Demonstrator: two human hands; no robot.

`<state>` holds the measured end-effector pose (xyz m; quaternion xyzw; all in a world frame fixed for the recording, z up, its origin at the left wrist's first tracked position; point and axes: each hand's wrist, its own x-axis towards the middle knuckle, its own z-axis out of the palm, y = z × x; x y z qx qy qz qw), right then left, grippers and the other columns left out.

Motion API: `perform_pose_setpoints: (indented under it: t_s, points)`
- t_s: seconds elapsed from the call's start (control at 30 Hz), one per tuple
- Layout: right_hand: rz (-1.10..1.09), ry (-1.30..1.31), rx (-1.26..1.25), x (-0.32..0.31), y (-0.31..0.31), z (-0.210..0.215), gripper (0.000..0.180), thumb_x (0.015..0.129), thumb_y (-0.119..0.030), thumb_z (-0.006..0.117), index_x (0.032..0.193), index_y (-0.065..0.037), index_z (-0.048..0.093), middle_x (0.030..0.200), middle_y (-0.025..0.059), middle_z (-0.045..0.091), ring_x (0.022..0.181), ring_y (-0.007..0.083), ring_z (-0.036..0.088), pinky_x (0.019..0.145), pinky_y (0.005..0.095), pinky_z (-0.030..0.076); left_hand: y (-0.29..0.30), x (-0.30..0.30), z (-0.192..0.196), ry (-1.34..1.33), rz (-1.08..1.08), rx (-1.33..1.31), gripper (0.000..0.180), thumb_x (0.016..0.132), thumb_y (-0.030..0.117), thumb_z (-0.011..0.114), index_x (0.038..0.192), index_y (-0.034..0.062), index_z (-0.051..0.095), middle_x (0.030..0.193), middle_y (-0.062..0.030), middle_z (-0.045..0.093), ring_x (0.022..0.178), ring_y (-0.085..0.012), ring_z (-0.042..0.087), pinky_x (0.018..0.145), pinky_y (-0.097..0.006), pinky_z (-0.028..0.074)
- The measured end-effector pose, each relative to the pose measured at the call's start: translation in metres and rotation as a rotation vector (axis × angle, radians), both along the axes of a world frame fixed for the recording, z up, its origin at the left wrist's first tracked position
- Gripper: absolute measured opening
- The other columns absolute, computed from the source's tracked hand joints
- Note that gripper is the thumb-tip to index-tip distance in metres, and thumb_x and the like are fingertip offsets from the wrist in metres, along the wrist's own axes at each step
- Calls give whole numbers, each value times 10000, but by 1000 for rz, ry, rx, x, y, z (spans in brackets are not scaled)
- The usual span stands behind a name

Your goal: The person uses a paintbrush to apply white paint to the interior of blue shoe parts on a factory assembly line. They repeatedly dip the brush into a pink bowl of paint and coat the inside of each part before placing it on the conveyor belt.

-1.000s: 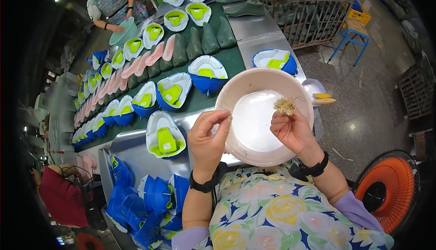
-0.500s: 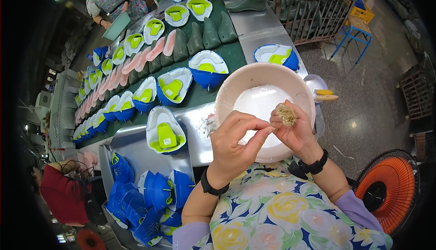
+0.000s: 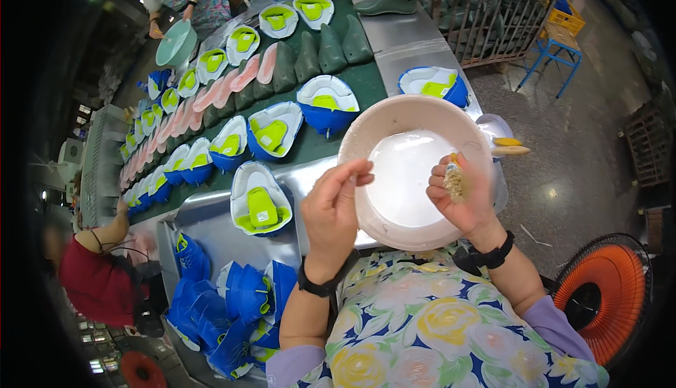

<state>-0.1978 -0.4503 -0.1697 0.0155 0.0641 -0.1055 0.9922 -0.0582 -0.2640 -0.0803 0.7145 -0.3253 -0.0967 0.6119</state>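
Observation:
My right hand (image 3: 468,201) is closed round a brush (image 3: 454,184) whose pale bristles point up, over the right part of a pale pink basin (image 3: 362,117). White liquid (image 3: 401,166) covers the basin's bottom. At the basin's left rim my left hand (image 3: 334,212) is raised, thumb and fingertips drawn together; whether anything small is between them cannot be made out. Left of that hand, a blue shoe upper (image 3: 243,201) with white lining and a lime-green insert stands on the metal edge. Below it a metal tray (image 3: 211,212) holds a heap of blue uppers (image 3: 211,310).
Rows of uppers, pink pieces (image 3: 225,89) and dark green shoe lasts (image 3: 331,53) cover the green table. Two yellow handles (image 3: 508,146) stick out beside the basin. An orange fan (image 3: 605,296) stands at right. Co-workers are behind a green bowl (image 3: 176,43) and at left in red (image 3: 98,275).
My left hand has moved left, away from my right hand and the brush. The brush has turned slightly in my right hand. The far co-worker's green bowl has tilted.

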Motion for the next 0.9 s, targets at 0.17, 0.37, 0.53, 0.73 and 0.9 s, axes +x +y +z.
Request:
perform_pose_setpoints:
  t_s: [0.17, 0.37, 0.53, 0.73, 0.9]
  points:
    - [-282, 251, -363, -10, -9, 24, 223, 1047, -260, 519, 1094, -61, 609, 1053, 81, 649, 937, 183, 639, 860, 338, 518, 31, 55, -1, 95, 127, -30, 186, 903, -62, 676, 1087, -50, 701, 1028, -134, 745, 905, -151, 708, 840, -260, 558]
    - [-454, 282, -725, -35, -51, 20, 194, 1043, -218, 562, 1135, -53, 606, 1076, 74, 663, 915, 136, 645, 890, 305, 518, 81, 72, -25, -174, 167, 289, 104, 891, 33, 753, 962, -14, 693, 828, -3, 671, 738, -73, 616, 700, -211, 502]
    - [-454, 435, -1012, -45, -49, 20, 218, 1028, -220, 604, 1147, -37, 602, 1037, 73, 665, 881, 115, 635, 844, 268, 503, 100, 65, -43, -65, 180, 422, 115, 966, 76, 668, 967, -37, 690, 857, -38, 697, 740, -93, 645, 698, -224, 520]
    - [-421, 700, -1336, -40, -49, 16, 244, 1014, -194, 625, 1154, 6, 612, 1040, 77, 671, 890, 108, 648, 818, 244, 517, 110, 54, -48, -181, 123, 456, 54, 896, -7, 661, 939, -15, 693, 820, -91, 697, 750, -181, 678, 730, -284, 542]
    - [-468, 755, -1640, -46, -53, 18, 224, 994, -153, 643, 1169, -13, 627, 1061, 58, 665, 923, 93, 638, 821, 227, 511, 121, 40, -37, -163, -1, 669, 80, 840, -44, 660, 890, -1, 705, 889, -138, 688, 787, -247, 684, 737, -328, 540]
